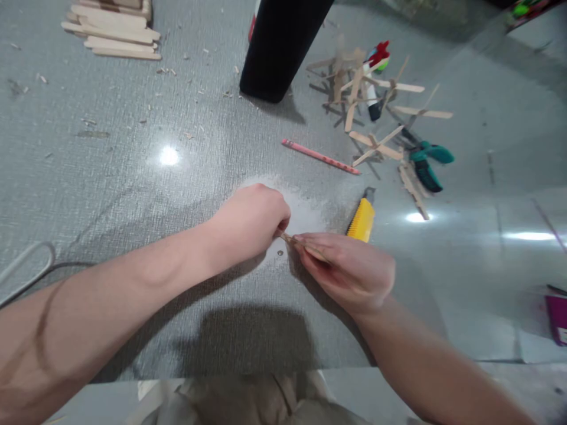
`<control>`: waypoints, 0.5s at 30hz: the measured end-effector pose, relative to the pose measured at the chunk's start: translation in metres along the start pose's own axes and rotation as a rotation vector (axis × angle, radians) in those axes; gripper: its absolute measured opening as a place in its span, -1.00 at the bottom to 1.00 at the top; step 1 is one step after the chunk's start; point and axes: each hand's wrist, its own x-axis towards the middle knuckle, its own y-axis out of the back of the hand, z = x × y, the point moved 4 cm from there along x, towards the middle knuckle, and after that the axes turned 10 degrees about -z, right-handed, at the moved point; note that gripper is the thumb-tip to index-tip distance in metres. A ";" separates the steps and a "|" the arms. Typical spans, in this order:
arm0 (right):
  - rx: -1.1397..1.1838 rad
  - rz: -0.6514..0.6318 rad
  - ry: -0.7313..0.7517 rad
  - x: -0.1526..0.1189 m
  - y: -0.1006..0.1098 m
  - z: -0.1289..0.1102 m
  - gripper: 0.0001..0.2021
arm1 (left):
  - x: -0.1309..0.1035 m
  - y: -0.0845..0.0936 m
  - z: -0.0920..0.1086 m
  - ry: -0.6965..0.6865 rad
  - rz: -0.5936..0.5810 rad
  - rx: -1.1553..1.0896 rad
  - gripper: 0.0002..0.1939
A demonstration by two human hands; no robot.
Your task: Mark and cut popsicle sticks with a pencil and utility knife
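Both hands meet low over the middle of the grey table (133,118). A thin wooden stick (315,252) lies in the closed fingers of my right hand (349,268), its narrow end pointing left. My left hand (252,221) is curled, with its fingertips pinched at that end of the stick. Much of the stick is hidden by the fingers. Pale dust (305,206) is spread on the table around the hands. Just beyond my right hand lies a yellow cutter (362,219), and a pink pencil (321,156) rests farther back.
Stacked wooden sticks (117,29) lie at the back left. A black upright object (283,47) stands at the back centre. Crossed stick pieces (374,144), a white tube (370,88) and green-handled pliers (427,165) are at the back right. A white cable (31,271) is at the left.
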 end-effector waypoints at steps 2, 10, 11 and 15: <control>-0.013 0.018 0.028 0.000 0.001 -0.002 -0.85 | -0.001 0.000 0.000 -0.010 0.019 -0.005 -0.76; -0.010 0.033 0.039 0.004 0.006 -0.009 -0.75 | -0.002 0.000 -0.001 -0.059 0.082 -0.045 -0.77; -0.003 0.034 0.044 0.004 0.006 -0.009 -0.74 | -0.002 0.000 -0.001 -0.060 0.086 -0.043 -0.77; 0.007 0.071 0.111 0.001 0.005 -0.008 -0.71 | -0.002 -0.001 -0.001 -0.070 0.087 -0.030 -0.77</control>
